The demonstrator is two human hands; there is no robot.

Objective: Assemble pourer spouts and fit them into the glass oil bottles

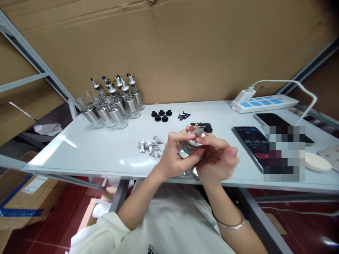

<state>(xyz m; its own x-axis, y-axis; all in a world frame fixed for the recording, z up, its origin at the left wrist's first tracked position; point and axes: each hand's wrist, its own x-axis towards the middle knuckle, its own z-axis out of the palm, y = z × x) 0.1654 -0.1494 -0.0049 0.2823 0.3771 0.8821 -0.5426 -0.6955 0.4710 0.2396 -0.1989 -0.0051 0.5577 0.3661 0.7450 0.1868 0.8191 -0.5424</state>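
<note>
Close to the front edge of the table, my left hand (174, 153) and my right hand (215, 162) are both closed around a glass oil bottle (185, 150). Its silver pour spout (197, 134) has a black flip cap (205, 127) on top. My left fingers and thumb wrap the upper bottle and spout base; my right fingers press on the spout from the other side. Most of the bottle's lower part is hidden behind my hands. Left of my left hand lies a small pile of silver spout pieces (150, 145).
Several steel-sleeved glass bottles (116, 114) stand at the back left, some with spouts fitted. Black stoppers (161, 115) and small black caps (184, 115) lie mid-table. To the right are a phone with a timer (249, 143), another dark phone (280, 123) and a white power strip (267, 103).
</note>
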